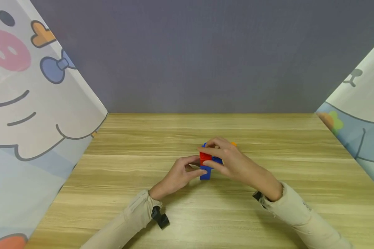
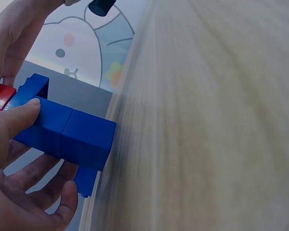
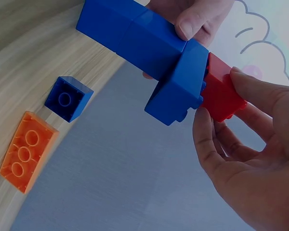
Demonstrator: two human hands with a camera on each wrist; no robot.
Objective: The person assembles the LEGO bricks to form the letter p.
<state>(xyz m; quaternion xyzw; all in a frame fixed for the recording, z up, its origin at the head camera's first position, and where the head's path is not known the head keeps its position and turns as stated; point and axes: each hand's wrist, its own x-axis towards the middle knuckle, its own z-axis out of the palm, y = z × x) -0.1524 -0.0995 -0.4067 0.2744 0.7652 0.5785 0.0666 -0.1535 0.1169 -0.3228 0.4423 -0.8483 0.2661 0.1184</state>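
Blue stack (image 3: 149, 41): two cubes in line, a crosswise brick (image 3: 176, 86) at the upper end; located between the hands, over the middle of the table (image 1: 162, 135). Left hand (image 1: 179, 175): clamped on the stack, thumb against one cube. Right hand (image 1: 232, 159): pinched a red brick (image 3: 222, 89) at the crosswise brick's studded face; full seating could not be told. Also on the table: orange brick (image 3: 26, 154) and small blue brick (image 3: 67, 98), near each other, hollow undersides showing.

Brick stack (image 1: 205, 174) between left grip (image 1: 177, 175) and right grip (image 1: 229, 158), two loose bricks (image 3: 24, 153) on the table (image 1: 180, 214) behind
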